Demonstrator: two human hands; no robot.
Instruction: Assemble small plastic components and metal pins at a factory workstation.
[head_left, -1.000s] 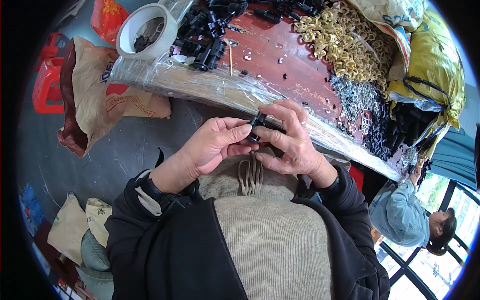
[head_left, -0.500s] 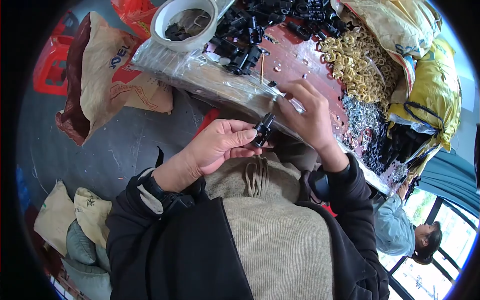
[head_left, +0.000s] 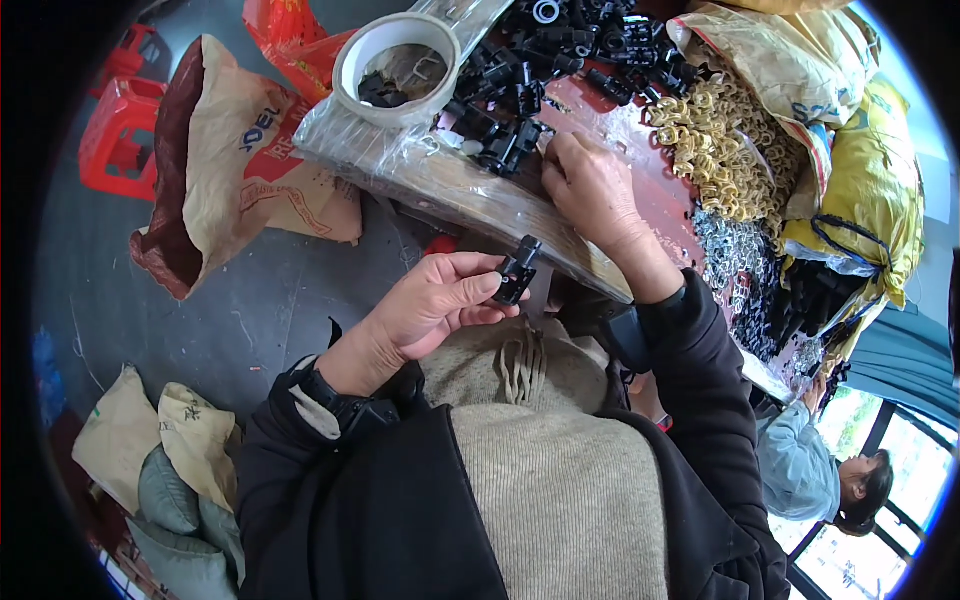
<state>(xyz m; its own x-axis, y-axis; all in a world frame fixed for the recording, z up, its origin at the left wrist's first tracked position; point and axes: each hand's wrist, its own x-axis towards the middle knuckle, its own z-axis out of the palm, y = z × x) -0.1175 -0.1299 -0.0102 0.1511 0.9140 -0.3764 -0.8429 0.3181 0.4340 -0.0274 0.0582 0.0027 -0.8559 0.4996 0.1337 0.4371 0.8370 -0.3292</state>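
Observation:
My left hand [head_left: 440, 300] pinches a small black plastic part [head_left: 517, 270] between thumb and fingers, held in front of my chest below the table edge. My right hand [head_left: 590, 185] reaches out over the red table [head_left: 640, 120], its fingers curled down beside a pile of similar black plastic parts [head_left: 520, 100]. Whether those fingers hold anything is hidden. A wristband shows on each arm.
A white bowl [head_left: 397, 65] with a few black pieces stands at the table's plastic-wrapped edge. Heaps of brass-coloured rings [head_left: 715, 150] and silver metal pieces [head_left: 735, 255] lie to the right, beside yellow sacks [head_left: 860, 180]. A brown paper sack [head_left: 215, 160], a red stool and cushions are on the floor. Another person sits at lower right.
My right hand has let go of the black part and moved up onto the table toward the pile. My left hand keeps holding the part.

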